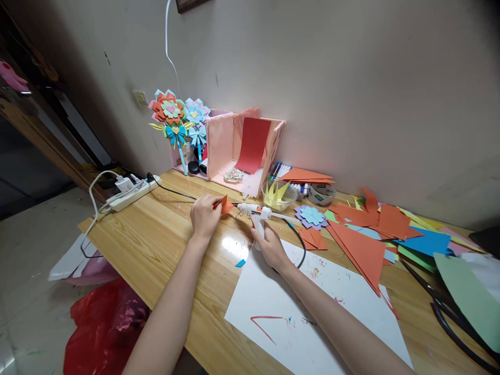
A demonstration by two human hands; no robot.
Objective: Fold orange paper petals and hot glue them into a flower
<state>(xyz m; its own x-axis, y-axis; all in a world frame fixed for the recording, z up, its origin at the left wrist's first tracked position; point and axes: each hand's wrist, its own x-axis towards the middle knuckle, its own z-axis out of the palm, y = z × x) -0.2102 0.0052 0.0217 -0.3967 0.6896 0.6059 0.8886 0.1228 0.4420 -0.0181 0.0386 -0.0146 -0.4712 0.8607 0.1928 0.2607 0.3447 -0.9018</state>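
Head view: pinching a small orange paper (225, 206) above the table (219, 307), with the fingers of the left hand (205, 214) clamped on it. Holding a white glue gun (258, 217) in the right hand (272, 244), with the fingers wrapping round its handle. Pointing the gun's tip at the paper, very near, but not being able to tell if touching. Seeing a glue stick (284, 216) poking out of the gun's back end. Reaching the right arm over a white sheet (261, 291), with a blue scrap (240, 263) lying by its left edge. Seeing a flat flower (311, 216) beyond the right hand, near a clear bowl (289, 201). Seeing a pink box (219, 143) standing behind, with a red card (253, 146) leaning inside. Seeing black scissors (438, 298) lying far right, and a power strip (135, 196) lying far left.
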